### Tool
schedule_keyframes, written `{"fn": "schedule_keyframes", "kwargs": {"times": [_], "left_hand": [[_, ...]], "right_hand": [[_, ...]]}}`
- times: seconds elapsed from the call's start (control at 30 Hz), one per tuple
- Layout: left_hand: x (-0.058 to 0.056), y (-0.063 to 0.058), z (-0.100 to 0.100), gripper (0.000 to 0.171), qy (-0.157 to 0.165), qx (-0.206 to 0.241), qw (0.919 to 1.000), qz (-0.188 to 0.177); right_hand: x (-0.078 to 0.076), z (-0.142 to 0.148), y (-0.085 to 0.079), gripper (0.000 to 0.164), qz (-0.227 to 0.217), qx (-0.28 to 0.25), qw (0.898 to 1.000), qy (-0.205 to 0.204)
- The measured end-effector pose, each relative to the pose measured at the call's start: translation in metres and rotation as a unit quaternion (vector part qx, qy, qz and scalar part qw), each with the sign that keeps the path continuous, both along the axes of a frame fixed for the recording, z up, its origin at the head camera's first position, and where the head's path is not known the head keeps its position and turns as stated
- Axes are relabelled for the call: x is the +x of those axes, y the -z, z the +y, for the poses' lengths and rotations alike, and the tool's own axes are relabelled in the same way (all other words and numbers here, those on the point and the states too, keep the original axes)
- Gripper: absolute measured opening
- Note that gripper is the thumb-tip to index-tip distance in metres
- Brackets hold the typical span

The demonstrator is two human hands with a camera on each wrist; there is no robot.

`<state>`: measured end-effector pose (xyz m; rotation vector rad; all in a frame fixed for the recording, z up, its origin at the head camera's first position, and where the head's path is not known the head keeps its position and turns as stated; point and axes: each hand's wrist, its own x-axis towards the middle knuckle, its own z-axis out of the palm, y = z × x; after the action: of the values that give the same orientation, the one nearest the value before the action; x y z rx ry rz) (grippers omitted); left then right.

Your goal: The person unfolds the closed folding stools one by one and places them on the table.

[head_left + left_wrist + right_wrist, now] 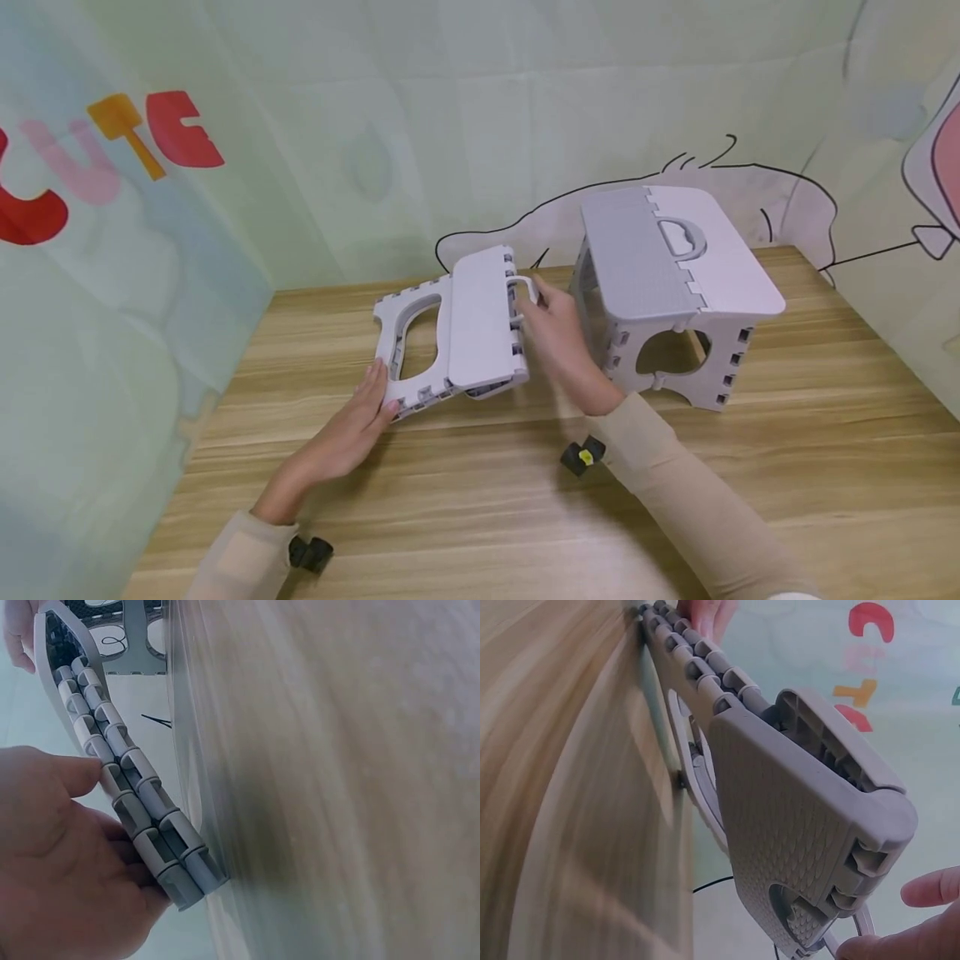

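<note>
A white and grey folding stool [483,321], folded flat, is tilted above the wooden table, its leg end low on the left. My left hand [348,429] holds that leg end; in the left wrist view its thumb lies on one side of the hinged edge [154,810] and the fingers go round below. At the other end my right hand [558,337] grips the loop handle [522,280] on the seat's fold. In the right wrist view the textured underside of the folded seat [780,802] faces the camera, with only part of the right hand [922,922] showing.
A second folding stool [637,258] stands unfolded on the table [480,517], close to my right hand on its right side. A printed cloth backdrop [300,142] rises behind the table and along both sides. Black wrist devices [582,456] sit by my sleeves.
</note>
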<state>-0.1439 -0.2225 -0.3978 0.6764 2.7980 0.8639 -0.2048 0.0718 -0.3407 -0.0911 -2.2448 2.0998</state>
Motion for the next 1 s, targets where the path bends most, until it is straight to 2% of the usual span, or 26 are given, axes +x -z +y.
{"fn": "schedule_keyframes", "kwargs": {"times": [0.17,0.47,0.63,0.83,1.0], "left_hand": [[-0.001,0.000,-0.003,0.063,-0.002,0.014,0.9999,-0.009],[-0.001,-0.001,-0.010,0.065,-0.006,0.063,0.9967,-0.052],[-0.002,0.000,-0.013,0.065,0.001,0.083,0.9946,-0.061],[-0.004,0.001,-0.015,0.065,0.002,0.096,0.9929,-0.070],[-0.002,0.000,-0.020,0.064,-0.001,0.118,0.9900,-0.078]], "right_hand": [[0.002,-0.002,-0.007,0.059,0.026,-0.004,1.000,-0.007],[0.008,-0.008,-0.022,0.058,0.034,0.037,0.999,-0.018],[0.010,-0.011,-0.028,0.058,0.053,0.045,0.997,-0.027],[0.010,-0.013,-0.033,0.058,0.062,0.043,0.996,-0.042],[0.009,-0.018,-0.039,0.053,0.095,0.027,0.993,-0.061]]}}
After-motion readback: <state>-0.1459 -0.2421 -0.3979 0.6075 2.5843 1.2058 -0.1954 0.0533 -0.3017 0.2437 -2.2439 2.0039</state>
